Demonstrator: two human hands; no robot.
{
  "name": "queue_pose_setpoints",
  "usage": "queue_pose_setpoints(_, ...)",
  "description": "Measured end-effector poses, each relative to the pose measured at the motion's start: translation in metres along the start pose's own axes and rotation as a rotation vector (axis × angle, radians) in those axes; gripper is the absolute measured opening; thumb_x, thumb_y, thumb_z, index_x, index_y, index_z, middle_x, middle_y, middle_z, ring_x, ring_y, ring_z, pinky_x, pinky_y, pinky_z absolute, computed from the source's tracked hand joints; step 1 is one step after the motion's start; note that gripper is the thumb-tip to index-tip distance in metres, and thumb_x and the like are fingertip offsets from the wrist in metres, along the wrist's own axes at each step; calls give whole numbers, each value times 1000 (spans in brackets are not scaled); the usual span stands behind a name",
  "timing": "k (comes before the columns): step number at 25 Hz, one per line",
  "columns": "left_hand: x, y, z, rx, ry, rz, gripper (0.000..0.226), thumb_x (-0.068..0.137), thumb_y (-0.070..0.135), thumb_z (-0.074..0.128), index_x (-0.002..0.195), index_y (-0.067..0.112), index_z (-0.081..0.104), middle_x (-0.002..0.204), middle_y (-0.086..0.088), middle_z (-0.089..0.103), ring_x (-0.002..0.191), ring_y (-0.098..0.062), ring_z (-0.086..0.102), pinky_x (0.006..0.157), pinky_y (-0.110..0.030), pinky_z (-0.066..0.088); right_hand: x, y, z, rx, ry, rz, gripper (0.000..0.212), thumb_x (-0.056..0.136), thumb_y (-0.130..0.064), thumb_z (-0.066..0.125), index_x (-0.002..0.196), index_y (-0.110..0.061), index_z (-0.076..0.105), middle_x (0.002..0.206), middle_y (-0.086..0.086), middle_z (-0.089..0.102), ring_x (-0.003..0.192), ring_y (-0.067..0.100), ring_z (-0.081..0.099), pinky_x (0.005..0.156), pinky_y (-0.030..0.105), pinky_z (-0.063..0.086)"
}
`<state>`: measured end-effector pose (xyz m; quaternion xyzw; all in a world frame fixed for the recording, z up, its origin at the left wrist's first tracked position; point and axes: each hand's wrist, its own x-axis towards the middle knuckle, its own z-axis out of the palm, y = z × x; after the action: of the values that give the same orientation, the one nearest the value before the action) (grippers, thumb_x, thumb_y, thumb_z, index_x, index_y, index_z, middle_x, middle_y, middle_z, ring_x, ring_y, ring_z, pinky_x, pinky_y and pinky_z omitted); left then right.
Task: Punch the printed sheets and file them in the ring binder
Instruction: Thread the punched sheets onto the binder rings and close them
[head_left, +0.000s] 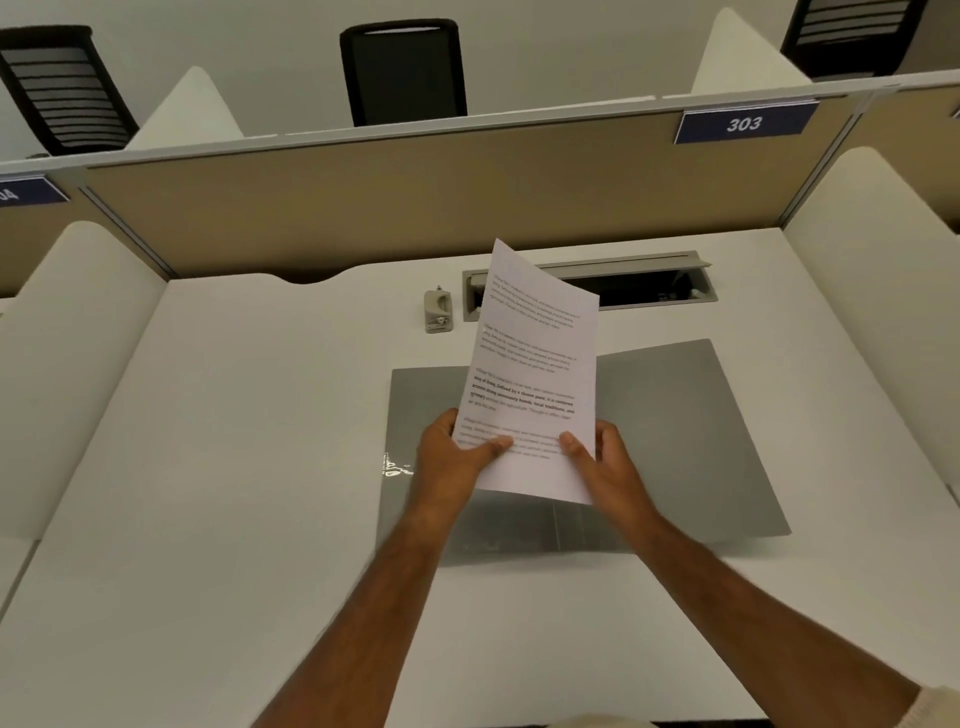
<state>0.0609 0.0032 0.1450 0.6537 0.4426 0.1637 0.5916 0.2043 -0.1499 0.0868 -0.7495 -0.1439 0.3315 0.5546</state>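
The printed sheets (535, 364), white with several paragraphs of text, are held up above the desk, tilted to the right. My left hand (454, 457) grips their lower left edge, thumb on the front. My right hand (605, 462) grips the lower right edge the same way. Under them a grey ring binder (691, 436) lies open and flat on the white desk; its middle is hidden by the paper. A small grey hole punch (439, 310) stands on the desk behind the binder, to the left of the sheets.
A cable tray (644, 283) with its lid open is set into the desk at the back. A beige partition (415, 197) with a "303" label (745, 123) closes off the far side; white side dividers flank the desk. Black chairs stand beyond.
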Motion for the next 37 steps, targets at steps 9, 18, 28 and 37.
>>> queue_pose_setpoints(9, -12, -19, 72, -88, -136, -132, 49, 73, 25, 92, 115, 24, 68, 111, 4, 77, 92, -15, 76, 78, -35, 65, 3, -1, -71, 236, 100, 77, 35, 89, -35, 74, 117, -20, 62, 108, -3, 76, 86, 19, 76, 66, 32, 61)
queue_pose_setpoints(18, -16, -35, 110, 0, -165, -180, 31, 88, 35, 79, 113, 22, 66, 110, 8, 75, 91, -12, 75, 73, -24, 63, 2, 21, -117, 56, 173, 0, 29, 88, -29, 75, 114, -23, 63, 106, -11, 74, 86, 9, 74, 68, 24, 59)
queue_pose_setpoints(28, 16, -33, 123, 79, -222, -196, 20, 94, 11, 71, 112, 15, 65, 99, 6, 77, 90, -6, 73, 60, -9, 53, -1, 24, -155, -121, 155, -26, 32, 91, -31, 72, 117, -24, 55, 102, -18, 66, 82, 3, 70, 57, 11, 53)
queue_pose_setpoints(37, 38, -46, 140, 180, -254, -154, 28, 90, 6, 74, 115, 13, 63, 88, -1, 78, 88, -9, 74, 76, -21, 59, 6, 23, -165, -185, 122, -14, 33, 91, -35, 70, 118, -27, 51, 102, -19, 63, 84, 6, 68, 56, 10, 52)
